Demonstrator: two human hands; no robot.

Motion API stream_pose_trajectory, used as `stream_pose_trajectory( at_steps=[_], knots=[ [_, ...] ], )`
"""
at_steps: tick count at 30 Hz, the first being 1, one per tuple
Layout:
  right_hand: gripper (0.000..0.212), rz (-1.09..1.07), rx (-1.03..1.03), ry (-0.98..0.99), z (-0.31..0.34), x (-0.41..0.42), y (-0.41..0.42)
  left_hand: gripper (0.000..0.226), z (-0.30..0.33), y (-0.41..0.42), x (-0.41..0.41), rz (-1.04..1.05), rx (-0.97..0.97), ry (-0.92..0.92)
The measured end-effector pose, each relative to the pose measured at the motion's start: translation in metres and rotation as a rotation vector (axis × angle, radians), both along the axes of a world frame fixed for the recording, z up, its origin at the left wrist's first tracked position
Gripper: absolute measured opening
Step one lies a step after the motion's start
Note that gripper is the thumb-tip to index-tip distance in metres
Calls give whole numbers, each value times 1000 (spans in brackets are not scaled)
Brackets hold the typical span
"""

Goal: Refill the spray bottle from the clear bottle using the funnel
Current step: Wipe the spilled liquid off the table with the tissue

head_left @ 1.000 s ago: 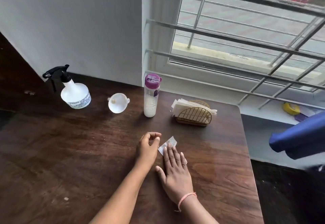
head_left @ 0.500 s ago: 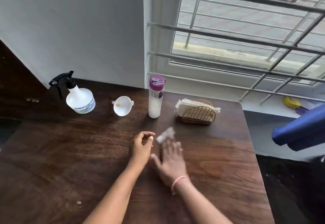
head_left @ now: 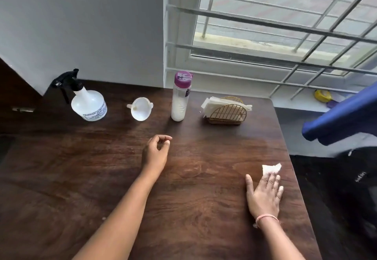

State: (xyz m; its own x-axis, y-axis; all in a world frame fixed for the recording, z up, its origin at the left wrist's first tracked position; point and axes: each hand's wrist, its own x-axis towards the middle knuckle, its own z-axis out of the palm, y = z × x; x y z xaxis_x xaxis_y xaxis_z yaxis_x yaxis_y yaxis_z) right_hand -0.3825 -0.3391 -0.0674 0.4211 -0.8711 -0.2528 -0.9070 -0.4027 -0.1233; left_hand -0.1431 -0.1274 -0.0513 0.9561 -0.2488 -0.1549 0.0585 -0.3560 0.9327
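A white spray bottle (head_left: 89, 103) with a black trigger head stands at the back left of the dark wooden table (head_left: 102, 178). To its right a white funnel (head_left: 140, 109) lies on its side. A clear bottle (head_left: 180, 96) with a purple cap stands upright beside the funnel. My left hand (head_left: 155, 152) rests mid-table with fingers loosely curled, holding nothing. My right hand (head_left: 265, 194) lies flat near the table's right edge, its straight fingers pressing a white tissue (head_left: 271, 169) onto the wood.
A gold wire holder (head_left: 227, 112) with white napkins stands right of the clear bottle. A barred window (head_left: 265, 25) rises behind the table. A blue object (head_left: 342, 114) juts in at the right, above a dark bag (head_left: 359, 188) beside the table.
My right hand has slid the tissue from the middle of the table to its right edge. My left hand has stayed about where it was. The camera has tilted down.
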Motion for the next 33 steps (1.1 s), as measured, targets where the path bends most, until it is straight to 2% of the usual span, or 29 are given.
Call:
stream_pose_trajectory(
  at_steps=[2, 3, 5, 7, 9, 10, 12, 16, 18, 20, 22, 25, 27, 29, 31, 33],
  knots=[
    [113, 25, 3, -29, -4, 17, 44, 21, 0, 7, 1, 12, 1, 16],
    [110, 113, 14, -49, -9, 28, 73, 22, 0, 9, 1, 18, -6, 23],
    [96, 356, 24, -119, -16, 46, 142, 23, -1, 13, 5, 7, -17, 24],
    [91, 668, 31, -133, -15, 55, 207, 23, -2, 16, 9, -25, -24, 25],
    [89, 915, 0, -108, -10, 52, 233, 22, 2, 16, 13, -26, -37, 19],
    [88, 951, -12, -112, -10, 50, 228, 21, 4, 18, 16, -22, -48, 14],
    [86, 816, -13, -119, -11, 44, 193, 22, 9, 25, 24, -18, -60, 8],
    [94, 266, -37, -16, -3, 14, 85, 19, 9, 52, 37, -12, -68, -7],
    [106, 55, 16, 44, 7, 19, 62, 19, 10, 71, 42, 21, -65, -4],
    [115, -67, 11, 1, 9, 48, 76, 20, 10, 90, 48, 64, -82, -8],
    [115, 24, 2, -54, 4, 89, 118, 20, 9, 106, 52, 102, -94, -14],
    [106, 461, 72, -192, -5, 146, 209, 16, 11, 125, 58, 134, -45, -25],
    [98, 834, 62, -206, -10, 165, 268, 14, 13, 135, 61, 143, 12, -40],
    [91, 1070, 19, -173, -14, 169, 297, 13, 16, 147, 65, 163, 57, -30],
    [90, 986, 3, -173, -16, 170, 277, 12, 18, 157, 69, 185, 78, -26],
    [95, 737, -31, -169, -18, 169, 235, 12, 21, 169, 72, 198, 92, -37]
  ],
)
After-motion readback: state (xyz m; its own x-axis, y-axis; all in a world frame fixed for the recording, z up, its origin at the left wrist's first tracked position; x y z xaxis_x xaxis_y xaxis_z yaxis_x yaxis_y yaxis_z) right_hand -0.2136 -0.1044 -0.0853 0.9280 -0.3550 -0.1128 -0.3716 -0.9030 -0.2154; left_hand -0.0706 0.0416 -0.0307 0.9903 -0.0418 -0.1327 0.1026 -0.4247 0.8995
